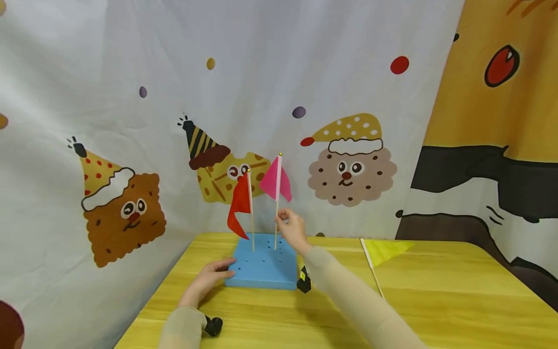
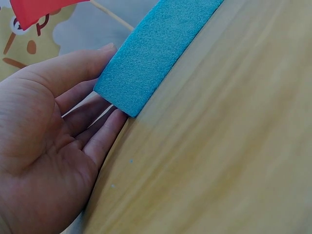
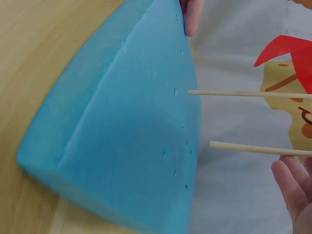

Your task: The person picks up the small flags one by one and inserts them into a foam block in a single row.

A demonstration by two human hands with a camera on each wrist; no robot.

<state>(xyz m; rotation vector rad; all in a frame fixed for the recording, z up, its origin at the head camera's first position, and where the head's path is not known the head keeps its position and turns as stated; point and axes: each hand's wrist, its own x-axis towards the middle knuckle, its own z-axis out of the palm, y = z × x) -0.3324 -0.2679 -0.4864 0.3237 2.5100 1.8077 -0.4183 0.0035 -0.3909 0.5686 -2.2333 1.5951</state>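
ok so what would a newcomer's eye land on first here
Probably the red flag standing upright on the blue block mid-table, with the pink flag just right of it, its stick pinched by the right hand. Next, perhaps, the hatted cartoon snacks on the pale backdrop behind. Off to the right, a yellow flag lies on the table.
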